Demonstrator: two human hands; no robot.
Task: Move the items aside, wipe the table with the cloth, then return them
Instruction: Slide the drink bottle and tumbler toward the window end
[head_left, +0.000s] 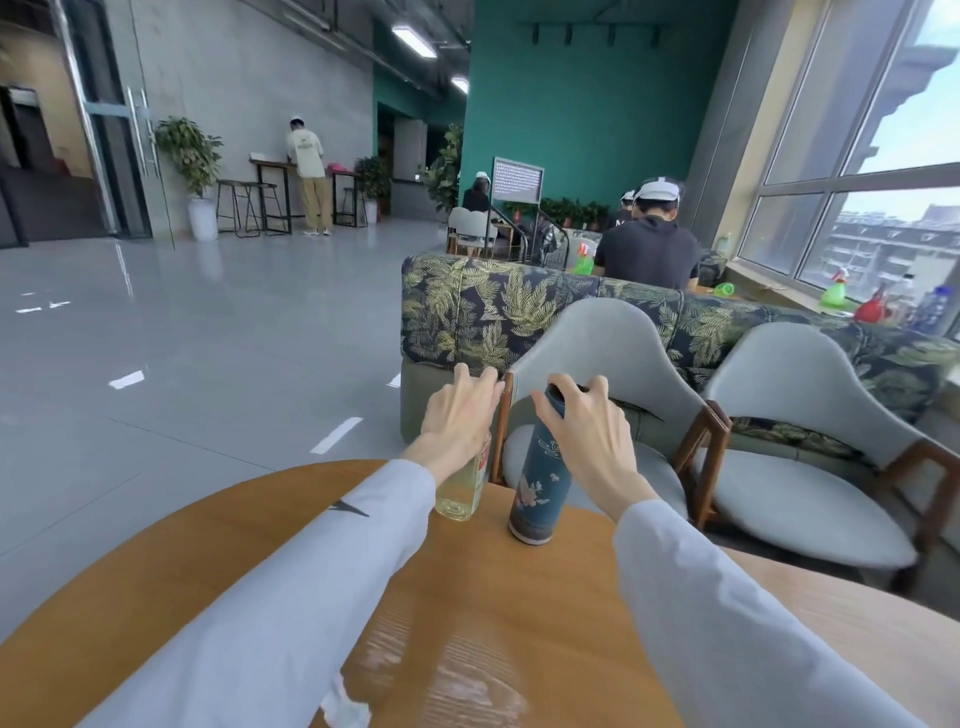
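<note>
Head view: round wooden table (249, 545), two bottles at far edge. Left hand (460, 410) over top of clear bottle (462, 491) of yellowish liquid, fingers spread; bottle top hidden, cannot tell whether gripped. Right hand (582, 421) wrapped around cap of dark blue patterned flask (537, 483), flask tilted, base on table. Bottles near each other, apart. Grey chair (597, 353) just beyond far edge. Cloth not seen.

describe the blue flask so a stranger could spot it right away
Find the round wooden table nearest the camera. Near its far edge two containers stand side by side. The blue flask is the opaque patterned one under the right hand, not the clear bottle of yellowish liquid.
</note>
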